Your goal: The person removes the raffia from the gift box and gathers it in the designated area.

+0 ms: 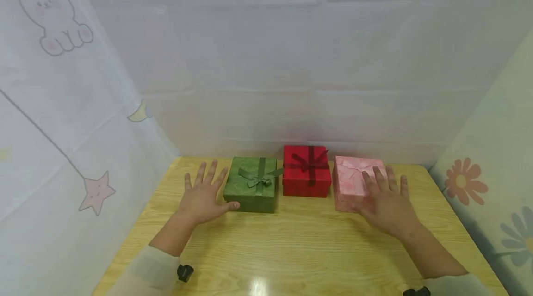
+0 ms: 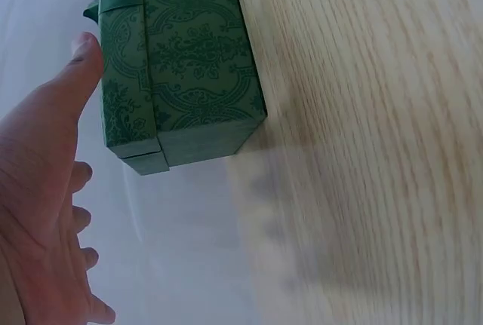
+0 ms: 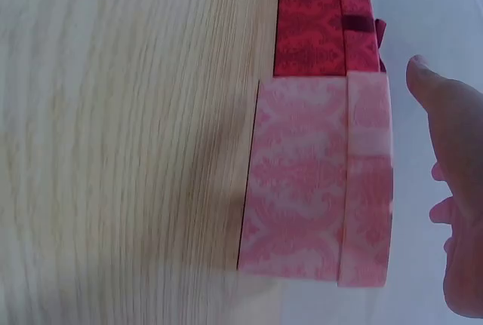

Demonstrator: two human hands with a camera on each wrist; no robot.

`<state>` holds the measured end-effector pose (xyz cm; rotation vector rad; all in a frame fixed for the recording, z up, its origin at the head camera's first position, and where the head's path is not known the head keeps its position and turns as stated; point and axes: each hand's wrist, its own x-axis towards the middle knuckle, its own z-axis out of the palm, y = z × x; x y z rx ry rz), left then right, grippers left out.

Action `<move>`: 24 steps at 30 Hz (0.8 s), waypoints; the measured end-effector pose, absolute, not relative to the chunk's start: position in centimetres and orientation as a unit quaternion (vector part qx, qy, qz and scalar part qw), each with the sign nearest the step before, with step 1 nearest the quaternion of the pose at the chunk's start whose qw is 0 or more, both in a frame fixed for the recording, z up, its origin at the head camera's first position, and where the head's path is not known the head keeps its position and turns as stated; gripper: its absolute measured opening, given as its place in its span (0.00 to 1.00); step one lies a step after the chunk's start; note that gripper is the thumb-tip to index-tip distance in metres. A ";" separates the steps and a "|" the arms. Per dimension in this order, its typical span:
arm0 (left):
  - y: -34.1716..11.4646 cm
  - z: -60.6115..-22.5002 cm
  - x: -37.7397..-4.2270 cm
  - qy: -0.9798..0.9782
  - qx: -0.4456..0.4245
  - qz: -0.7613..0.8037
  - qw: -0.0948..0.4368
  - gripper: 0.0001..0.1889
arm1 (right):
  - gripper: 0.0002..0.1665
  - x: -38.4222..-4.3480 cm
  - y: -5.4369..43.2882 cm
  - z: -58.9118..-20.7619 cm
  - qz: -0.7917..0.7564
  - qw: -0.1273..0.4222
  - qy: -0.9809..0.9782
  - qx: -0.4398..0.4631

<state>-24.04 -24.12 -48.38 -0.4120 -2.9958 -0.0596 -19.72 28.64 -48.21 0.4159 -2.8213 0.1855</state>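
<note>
Three gift boxes with ribbon bows stand in a row at the back of the wooden table: a green gift box point(image 1: 250, 204), a red gift box point(image 1: 297, 189) and a pink gift box point(image 1: 344, 188). Spread beside the green box's left side is my left hand point(image 1: 201, 201), its thumb near the front corner. In the left wrist view the thumb appears close to the green box's lid edge; contact cannot be told. My right hand point(image 1: 389, 208), fingers spread, hovers over the right part of the pink box and hides some of it. Neither hand holds anything.
The pale wood tabletop point(image 1: 266, 249) stretches in front of the boxes. A white cloth wall point(image 1: 291, 55) rises behind them. Printed cloth with a rabbit point(image 1: 58, 18) hangs at left, and cloth with flowers point(image 1: 466, 181) at right.
</note>
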 end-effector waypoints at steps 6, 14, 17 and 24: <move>-23.9 -48.6 -24.1 -0.988 -0.141 -0.034 0.057 0.60 | 0.60 -20.3 26.5 -48.4 0.084 0.188 -0.964 0.167; -23.3 -48.6 -24.1 -0.985 -0.147 -0.063 0.067 0.58 | 0.59 -20.9 23.7 -48.5 0.098 0.183 -0.958 0.200; -23.3 -48.7 -24.0 -0.985 -0.146 -0.072 0.064 0.57 | 0.61 -20.9 22.6 -48.4 0.105 0.157 -0.962 0.197; -23.3 -49.0 -23.8 -0.983 -0.138 -0.112 0.055 0.55 | 0.61 -21.0 20.2 -48.2 0.134 0.138 -0.959 0.209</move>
